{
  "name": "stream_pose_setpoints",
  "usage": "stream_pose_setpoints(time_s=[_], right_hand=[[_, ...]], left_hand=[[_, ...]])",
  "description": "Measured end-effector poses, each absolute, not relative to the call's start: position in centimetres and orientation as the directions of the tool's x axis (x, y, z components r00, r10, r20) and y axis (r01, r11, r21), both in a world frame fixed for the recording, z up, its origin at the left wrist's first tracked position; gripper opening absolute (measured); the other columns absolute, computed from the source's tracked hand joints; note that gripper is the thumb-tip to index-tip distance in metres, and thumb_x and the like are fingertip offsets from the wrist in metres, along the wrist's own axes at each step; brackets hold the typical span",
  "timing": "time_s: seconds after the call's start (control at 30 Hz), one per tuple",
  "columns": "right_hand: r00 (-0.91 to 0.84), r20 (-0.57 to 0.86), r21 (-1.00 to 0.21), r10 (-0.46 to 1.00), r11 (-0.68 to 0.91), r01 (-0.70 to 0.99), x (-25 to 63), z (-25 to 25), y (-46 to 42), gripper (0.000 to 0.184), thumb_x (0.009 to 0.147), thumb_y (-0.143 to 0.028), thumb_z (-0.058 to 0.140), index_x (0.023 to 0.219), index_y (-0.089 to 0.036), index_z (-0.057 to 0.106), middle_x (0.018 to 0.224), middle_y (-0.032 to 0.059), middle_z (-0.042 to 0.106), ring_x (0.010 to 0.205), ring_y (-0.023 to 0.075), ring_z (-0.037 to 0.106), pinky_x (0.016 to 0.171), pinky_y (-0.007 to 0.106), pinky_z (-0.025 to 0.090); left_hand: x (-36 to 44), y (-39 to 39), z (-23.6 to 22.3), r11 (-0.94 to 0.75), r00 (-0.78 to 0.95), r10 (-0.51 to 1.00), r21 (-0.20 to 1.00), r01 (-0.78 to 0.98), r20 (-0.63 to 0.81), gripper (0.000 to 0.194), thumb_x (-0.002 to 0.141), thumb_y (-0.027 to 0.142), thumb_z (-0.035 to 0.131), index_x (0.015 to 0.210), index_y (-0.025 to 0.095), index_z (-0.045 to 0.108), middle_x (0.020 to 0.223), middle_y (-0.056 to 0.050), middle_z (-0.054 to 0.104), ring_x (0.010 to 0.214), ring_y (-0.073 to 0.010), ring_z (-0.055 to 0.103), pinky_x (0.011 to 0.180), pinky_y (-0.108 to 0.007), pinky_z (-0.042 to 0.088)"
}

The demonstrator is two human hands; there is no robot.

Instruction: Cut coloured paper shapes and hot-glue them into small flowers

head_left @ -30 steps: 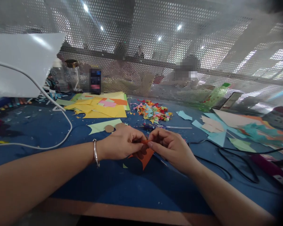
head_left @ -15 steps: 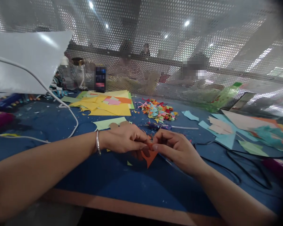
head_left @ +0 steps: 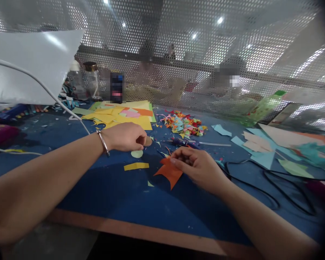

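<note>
My right hand (head_left: 196,167) rests on the blue table mat (head_left: 119,195) with its fingers curled, pinching the top of an orange paper piece (head_left: 170,173) that lies flat. My left hand (head_left: 124,136), a bangle on its wrist, is closed over a small brown paper round (head_left: 148,141) further back and to the left. A pale green round (head_left: 137,154) and a yellow strip (head_left: 136,166) lie just below the left hand.
Yellow sheets (head_left: 121,117) and a heap of coloured scraps (head_left: 182,124) lie behind the hands. Light blue and other cut papers (head_left: 262,146) spread at the right beside black cables (head_left: 260,184). A white cable (head_left: 43,94), jars (head_left: 90,79) and a perforated metal screen stand behind.
My left hand let go of the orange paper and moved back and left to the brown round. The orange piece now lies on the mat under my right fingers.
</note>
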State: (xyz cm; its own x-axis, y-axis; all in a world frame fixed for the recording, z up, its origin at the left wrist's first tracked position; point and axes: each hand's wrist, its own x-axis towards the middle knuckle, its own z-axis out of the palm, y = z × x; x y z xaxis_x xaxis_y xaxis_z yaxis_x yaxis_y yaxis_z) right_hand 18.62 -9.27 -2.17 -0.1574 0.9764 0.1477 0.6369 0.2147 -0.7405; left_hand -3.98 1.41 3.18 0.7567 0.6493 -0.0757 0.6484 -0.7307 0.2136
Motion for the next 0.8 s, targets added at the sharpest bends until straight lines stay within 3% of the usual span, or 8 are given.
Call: stream_pose_setpoints(time_s=[0.27,0.63,0.8], right_hand=[[-0.176,0.157,-0.691,0.972,0.236,0.683,18.4,-2.8,-9.1,0.022,0.088,-0.038,0.059,0.080,-0.019,0.067,0.059,-0.0027,0.055,0.049,0.0098,0.040,0.046,0.023,0.031],[-0.174,0.135,-0.624,0.975,0.220,0.750,18.5,-3.0,-9.3,0.021,0.087,-0.035,0.057,0.076,-0.019,0.064,0.055,-0.0036,0.052,0.048,0.0103,0.040,0.045,0.023,0.028],[-0.178,0.116,-0.627,0.977,0.211,0.750,18.6,-2.6,-9.5,0.020,0.085,-0.034,0.056,0.073,-0.019,0.063,0.055,-0.0034,0.051,0.049,0.0105,0.041,0.045,0.023,0.030]], left_hand=[[-3.9,1.4,2.7,-0.772,0.785,0.606,0.143,0.619,-0.128,0.018,0.074,0.025,0.064,0.090,0.019,0.069,0.084,-0.004,0.069,0.069,-0.0167,0.056,0.059,-0.027,0.029],[-3.6,2.1,2.0,-0.770,0.801,0.570,0.223,0.598,-0.182,0.013,0.070,0.017,0.059,0.081,0.018,0.067,0.083,-0.004,0.069,0.070,-0.0148,0.056,0.060,-0.026,0.032],[-3.5,1.9,2.1,-0.774,0.822,0.562,0.291,0.562,-0.092,0.005,0.073,0.018,0.058,0.075,0.017,0.061,0.073,-0.002,0.064,0.062,-0.0126,0.051,0.059,-0.027,0.031]])
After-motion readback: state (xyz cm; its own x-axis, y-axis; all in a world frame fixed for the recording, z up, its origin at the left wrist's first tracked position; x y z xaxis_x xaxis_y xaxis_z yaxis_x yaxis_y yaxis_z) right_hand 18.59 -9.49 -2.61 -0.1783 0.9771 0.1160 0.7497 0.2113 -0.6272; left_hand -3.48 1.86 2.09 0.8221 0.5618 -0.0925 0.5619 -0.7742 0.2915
